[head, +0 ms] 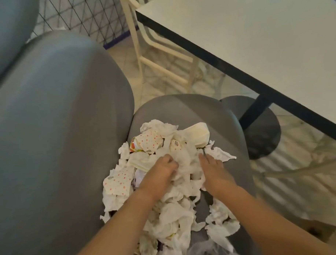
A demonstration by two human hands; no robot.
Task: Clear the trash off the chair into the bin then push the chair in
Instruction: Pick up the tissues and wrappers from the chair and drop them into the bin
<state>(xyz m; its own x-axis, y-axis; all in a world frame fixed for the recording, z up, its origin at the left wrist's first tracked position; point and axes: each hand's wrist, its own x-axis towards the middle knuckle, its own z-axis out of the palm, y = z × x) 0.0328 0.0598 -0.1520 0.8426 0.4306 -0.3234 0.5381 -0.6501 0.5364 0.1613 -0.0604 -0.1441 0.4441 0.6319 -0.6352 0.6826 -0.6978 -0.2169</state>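
- Left hand (161, 172) curls into crumpled tissues (183, 163); right hand (214, 167) lies flat, fingers straight, hemming the pile to gather it.
- Trash covers the grey chair (181, 107) seat; no bin visible.

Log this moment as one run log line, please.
stage: gathering trash | left hand: gripping tissue pile | right hand: flat on tissues | chair seat: still littered | bin: unseen

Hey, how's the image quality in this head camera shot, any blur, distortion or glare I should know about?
Head view: soft motion blur throughout, so the crumpled tissues lose detail; wide-angle bending curves the table edge and the grey chair backs; dim, warm, even light with no harsh glare; both hands, left hand and right hand, stay readable.
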